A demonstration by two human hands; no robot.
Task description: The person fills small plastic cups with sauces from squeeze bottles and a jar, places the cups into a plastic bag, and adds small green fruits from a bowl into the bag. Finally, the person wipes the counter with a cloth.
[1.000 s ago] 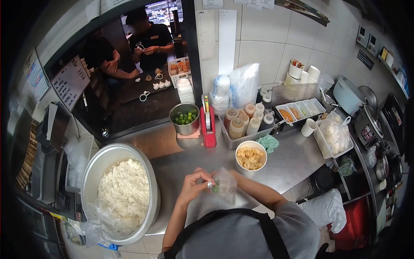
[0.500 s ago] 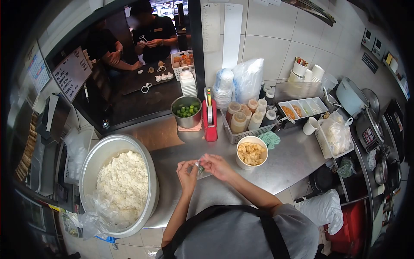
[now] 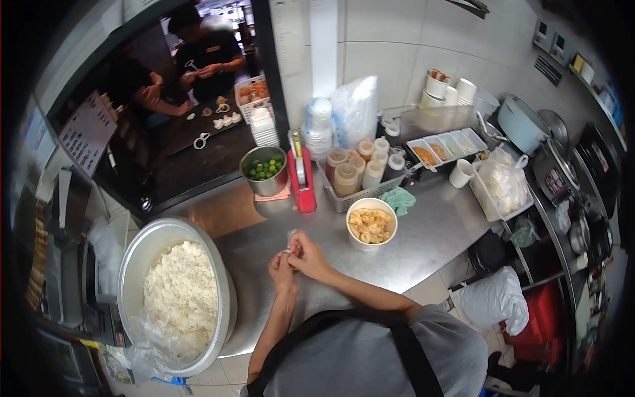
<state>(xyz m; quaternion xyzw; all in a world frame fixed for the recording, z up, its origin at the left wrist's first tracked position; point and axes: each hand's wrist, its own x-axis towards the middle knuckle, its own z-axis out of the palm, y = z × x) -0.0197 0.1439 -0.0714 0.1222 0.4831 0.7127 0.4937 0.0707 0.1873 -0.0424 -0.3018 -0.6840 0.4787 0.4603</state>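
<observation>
Left hand (image 3: 282, 272), right hand (image 3: 309, 257): fingers together, pinched on small plastic bag (image 3: 292, 233), mid-counter (image 3: 423, 248), between near and far edges. Bag mostly hidden; visible bit juts past right fingers toward far edge, right hand nearer. Long axis: can't tell. Food bowl (image 3: 372, 228) toward counter's right end.

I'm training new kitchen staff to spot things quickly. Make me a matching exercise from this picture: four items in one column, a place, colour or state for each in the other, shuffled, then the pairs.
Column one
1. Left hand
2. Tape dispenser
3. Green fruit
4. White rice

Column two
A. In the large tub at the left
B. Pinching a bit of plastic close beside the right hand
C. In the small metal pot
D. Bright red, standing on the counter

Right pairs: 1-B, 2-D, 3-C, 4-A
</observation>
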